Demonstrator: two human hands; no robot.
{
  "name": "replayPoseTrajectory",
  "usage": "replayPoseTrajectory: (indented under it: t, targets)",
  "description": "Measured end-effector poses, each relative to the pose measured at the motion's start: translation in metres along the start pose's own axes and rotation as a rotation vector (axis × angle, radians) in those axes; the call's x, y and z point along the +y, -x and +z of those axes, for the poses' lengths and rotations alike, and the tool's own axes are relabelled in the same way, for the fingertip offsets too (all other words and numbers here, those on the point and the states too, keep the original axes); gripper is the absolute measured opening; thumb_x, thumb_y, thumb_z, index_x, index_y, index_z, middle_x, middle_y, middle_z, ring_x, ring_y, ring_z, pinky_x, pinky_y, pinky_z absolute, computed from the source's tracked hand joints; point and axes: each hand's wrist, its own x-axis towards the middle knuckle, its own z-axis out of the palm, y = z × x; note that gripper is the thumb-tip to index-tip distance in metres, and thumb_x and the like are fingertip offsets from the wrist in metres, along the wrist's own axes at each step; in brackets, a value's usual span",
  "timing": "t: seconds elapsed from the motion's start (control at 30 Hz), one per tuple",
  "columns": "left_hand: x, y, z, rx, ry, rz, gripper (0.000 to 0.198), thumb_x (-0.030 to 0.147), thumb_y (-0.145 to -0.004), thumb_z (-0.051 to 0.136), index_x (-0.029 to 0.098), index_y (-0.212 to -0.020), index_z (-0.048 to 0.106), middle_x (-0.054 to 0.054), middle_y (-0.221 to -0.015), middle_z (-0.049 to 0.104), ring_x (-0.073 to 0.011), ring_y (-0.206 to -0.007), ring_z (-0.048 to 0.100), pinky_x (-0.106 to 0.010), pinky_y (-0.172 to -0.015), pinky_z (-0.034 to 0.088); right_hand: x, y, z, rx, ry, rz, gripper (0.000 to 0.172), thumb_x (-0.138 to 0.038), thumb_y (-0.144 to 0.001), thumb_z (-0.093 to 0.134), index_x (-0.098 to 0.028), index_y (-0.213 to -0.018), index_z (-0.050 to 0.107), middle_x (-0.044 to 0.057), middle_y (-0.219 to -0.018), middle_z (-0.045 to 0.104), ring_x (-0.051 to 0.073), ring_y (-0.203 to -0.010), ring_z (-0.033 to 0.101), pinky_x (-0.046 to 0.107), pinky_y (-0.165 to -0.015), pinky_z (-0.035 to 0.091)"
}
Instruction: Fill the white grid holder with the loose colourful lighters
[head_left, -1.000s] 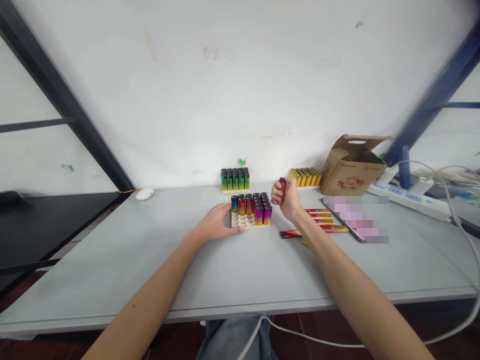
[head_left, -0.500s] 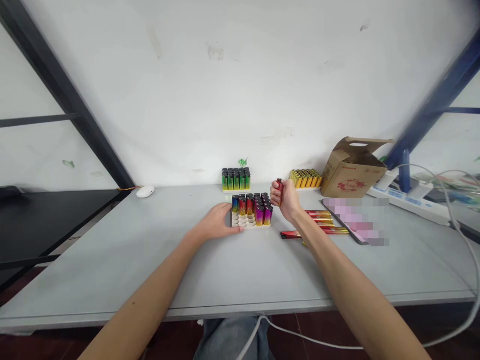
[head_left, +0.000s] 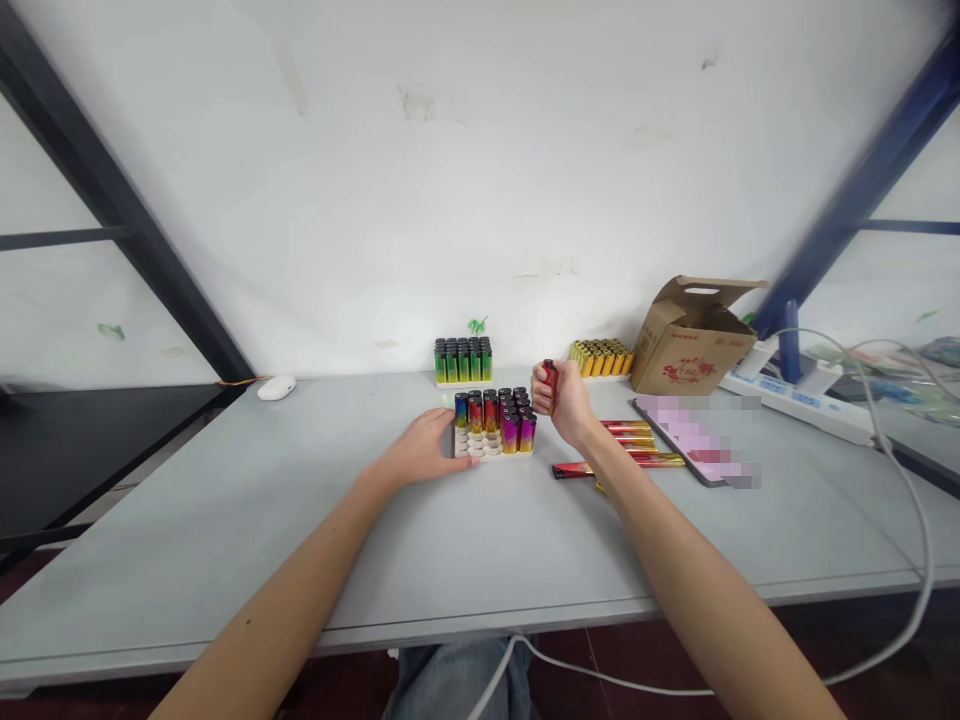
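Red print on cardboard box point(head_left: 690, 345), well right of tray point(head_left: 480, 447): too small to read. Right hand point(head_left: 566, 400) just right of tray, fingers curled tight round red lighter point(head_left: 550, 378), held upright above table point(head_left: 480, 560). Left hand point(head_left: 427, 450) flat at tray's left edge, fingers together, tips touching it. Loose lighters point(head_left: 637, 440) lie right of tray.

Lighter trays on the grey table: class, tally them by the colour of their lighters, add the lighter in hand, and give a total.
Green tray: 1
Gold tray: 1
Multicolour tray, left hand touching: 1
Red lighter in right hand: 1
Total: 4
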Motion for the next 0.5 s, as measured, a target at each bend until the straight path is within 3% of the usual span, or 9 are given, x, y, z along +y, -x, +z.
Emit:
replayPoseTrajectory:
  t: [0.1,0.3,0.43,0.5]
  targets:
    - [0.002,0.0,-0.001,0.001,0.009,-0.003,0.068,0.063,-0.073,0.066,0.018,-0.123,0.057,-0.015,-0.123,0.063,-0.0364,-0.118,0.056,-0.047,-0.099,0.045,-0.002,0.001,0.001,0.011,-0.034,-0.032,0.022,-0.039,-0.084,0.036,-0.022,-0.071,0.04,-0.008,-0.051,0.027,0.008,-0.04,0.021,0.019,-0.04,0.021]
    - [0.003,0.0,-0.002,-0.016,0.003,-0.026,0.071,0.066,-0.073,0.064,0.018,-0.124,0.056,-0.015,-0.124,0.062,-0.0369,-0.12,0.054,-0.048,-0.1,0.045,-0.002,-0.001,0.0,0.025,-0.088,-0.123,0.012,-0.034,-0.081,0.049,-0.023,-0.08,0.045,-0.003,-0.061,0.056,0.01,-0.046,0.044,0.021,-0.044,0.032]
    - [0.001,0.0,-0.001,-0.019,-0.009,-0.032,0.071,0.067,-0.073,0.064,0.018,-0.123,0.056,-0.015,-0.124,0.062,-0.0371,-0.119,0.055,-0.048,-0.098,0.045,0.001,-0.005,-0.006,0.052,-0.04,-0.172,0.021,-0.04,-0.079,0.063,-0.022,-0.081,0.054,-0.001,-0.075,0.062,0.014,-0.067,0.062,0.023,-0.054,0.043]
    - [0.0,0.0,0.0,-0.015,-0.005,-0.026,0.07,0.069,-0.072,0.063,0.018,-0.12,0.057,-0.015,-0.123,0.062,-0.0373,-0.117,0.056,-0.048,-0.098,0.046,0.004,-0.007,-0.011,0.087,0.035,-0.228,0.025,-0.044,-0.077,0.069,-0.022,-0.085,0.061,0.0,-0.084,0.064,0.014,-0.081,0.064,0.023,-0.065,0.047]
